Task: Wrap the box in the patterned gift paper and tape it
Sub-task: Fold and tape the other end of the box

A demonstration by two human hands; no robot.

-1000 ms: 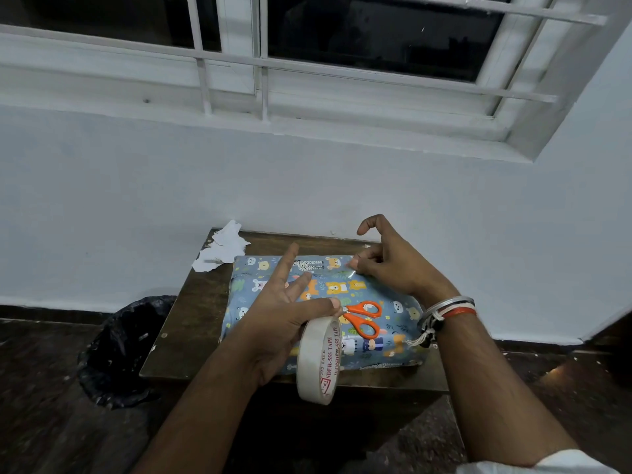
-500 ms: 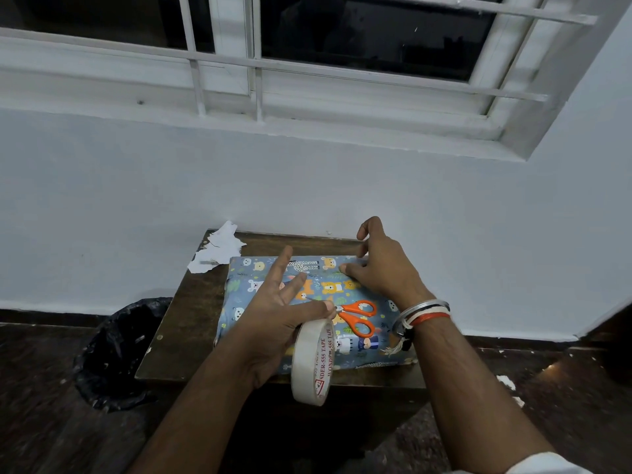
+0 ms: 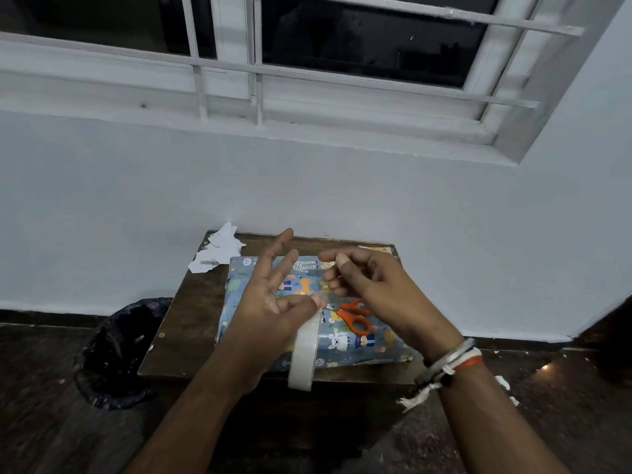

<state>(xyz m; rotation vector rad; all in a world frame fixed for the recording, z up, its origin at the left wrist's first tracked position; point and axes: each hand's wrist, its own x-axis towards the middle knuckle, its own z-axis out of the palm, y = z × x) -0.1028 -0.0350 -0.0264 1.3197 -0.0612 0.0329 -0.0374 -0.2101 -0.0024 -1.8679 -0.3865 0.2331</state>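
Left hand [image 3: 270, 302]: forefinger and middle finger are straight and point to 12 o'clock. The thumb and lower fingers are curled on the tape roll [image 3: 302, 354], which hangs on edge at the hand's 5 o'clock, over the near edge of the tabletop [image 3: 191, 313].

Right hand [image 3: 376, 289]: held above the box at the left hand's 3 o'clock, apart from it. The fingers are curled and the thumb tip meets the forefinger in a pinch. A faint glossy tape strip [image 3: 323, 295] runs from the top of the roll toward that pinch. Its far end is hard to make out. White, black and orange wristbands [image 3: 451, 364] sit on the right wrist, with a frayed white cord hanging from them.

Box [image 3: 372, 350]: lies flat on the tabletop, from centre toward 3 o'clock, below both hands. The patterned gift paper [image 3: 239, 285], blue with cartoon animals, covers every face that shows.

Scissors [image 3: 355, 319]: orange-handled, resting on the box top at the right hand's 7 o'clock. The blades are hidden behind the hands.

Tabletop: dark wood, set against a white wall [image 3: 102, 217]. White paper scraps [image 3: 219, 251] lie at its 11 o'clock corner.

Surroundings: a black bin bag [image 3: 119, 350] stands on the floor at the tabletop's 9 o'clock. Small white bits [image 3: 502, 383] lie on the floor at 4 o'clock. A barred window [image 3: 342, 46] is at 12 o'clock, its panes dark.
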